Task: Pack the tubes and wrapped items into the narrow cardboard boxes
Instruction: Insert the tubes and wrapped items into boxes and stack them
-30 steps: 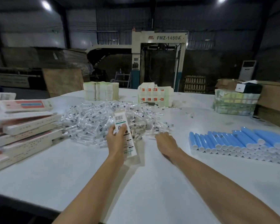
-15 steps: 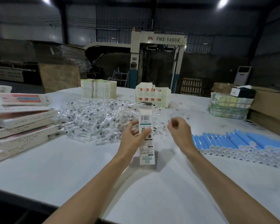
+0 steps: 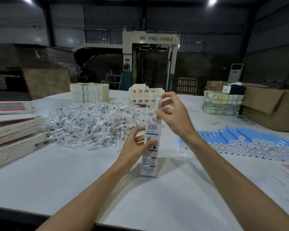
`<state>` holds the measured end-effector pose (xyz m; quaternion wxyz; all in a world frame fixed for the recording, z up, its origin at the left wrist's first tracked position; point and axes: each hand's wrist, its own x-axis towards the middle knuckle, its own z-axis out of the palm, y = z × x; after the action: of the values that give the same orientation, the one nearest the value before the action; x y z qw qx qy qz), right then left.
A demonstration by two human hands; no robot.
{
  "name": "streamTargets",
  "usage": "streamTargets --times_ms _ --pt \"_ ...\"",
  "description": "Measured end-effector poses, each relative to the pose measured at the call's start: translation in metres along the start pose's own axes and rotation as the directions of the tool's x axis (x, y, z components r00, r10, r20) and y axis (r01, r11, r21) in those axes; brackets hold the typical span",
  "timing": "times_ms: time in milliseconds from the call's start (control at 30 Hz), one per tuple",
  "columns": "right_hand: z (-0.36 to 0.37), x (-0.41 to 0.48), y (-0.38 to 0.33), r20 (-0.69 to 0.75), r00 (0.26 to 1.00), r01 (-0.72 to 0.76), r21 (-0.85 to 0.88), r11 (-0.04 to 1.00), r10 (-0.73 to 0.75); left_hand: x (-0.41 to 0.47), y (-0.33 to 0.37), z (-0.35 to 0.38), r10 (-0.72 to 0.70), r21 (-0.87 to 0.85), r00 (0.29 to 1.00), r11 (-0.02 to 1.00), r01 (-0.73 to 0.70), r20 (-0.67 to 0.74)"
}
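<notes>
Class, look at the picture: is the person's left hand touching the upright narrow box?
Touching. The head view shows the left hand gripping the narrow box, thumb across its printed front, fingers curled round its left edge.

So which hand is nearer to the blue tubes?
Right. The right hand holds an item over the box, toward the tubes; the left hand grips the box's far side.

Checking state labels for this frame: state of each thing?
Box: upright, top open, left hand grips it.
Wrapped item: right hand pinches it, lower end at box mouth.
Pile of wrapped items: loose heap on table.
Blue tubes: lying in rows on table.
</notes>
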<state>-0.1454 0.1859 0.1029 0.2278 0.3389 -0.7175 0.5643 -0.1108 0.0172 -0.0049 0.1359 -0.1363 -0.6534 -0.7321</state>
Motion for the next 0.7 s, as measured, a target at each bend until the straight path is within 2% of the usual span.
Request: streamTargets --times_ms 167,300,467,567,700 --pt "0.008 -0.01 0.014 0.017 1.0 0.017 -0.324 0.946 -0.012 0.0 -0.001 0.0 -0.003 0.016 1.0 1.0 0.003 -0.001" --pt "0.003 -0.008 0.019 0.025 0.998 -0.043 -0.365 0.93 0.056 0.0 0.0 -0.001 -0.001 0.017 1.0 1.0 0.001 -0.004" --pt "-0.005 -0.001 0.024 0.067 0.997 0.007 -0.468 0.884 0.028 -0.001 0.0 0.0 -0.002 0.019 1.0 1.0 0.002 -0.001" --pt "-0.007 0.001 0.026 0.088 0.995 -0.013 -0.437 0.899 0.057 -0.001 0.0 -0.001 -0.006 0.012 1.0 1.0 0.005 0.003" --pt "-0.009 0.001 0.029 0.215 0.972 0.048 -0.564 0.825 0.091 -0.001 0.001 0.001 -0.001 0.009 1.0 1.0 0.001 0.006"
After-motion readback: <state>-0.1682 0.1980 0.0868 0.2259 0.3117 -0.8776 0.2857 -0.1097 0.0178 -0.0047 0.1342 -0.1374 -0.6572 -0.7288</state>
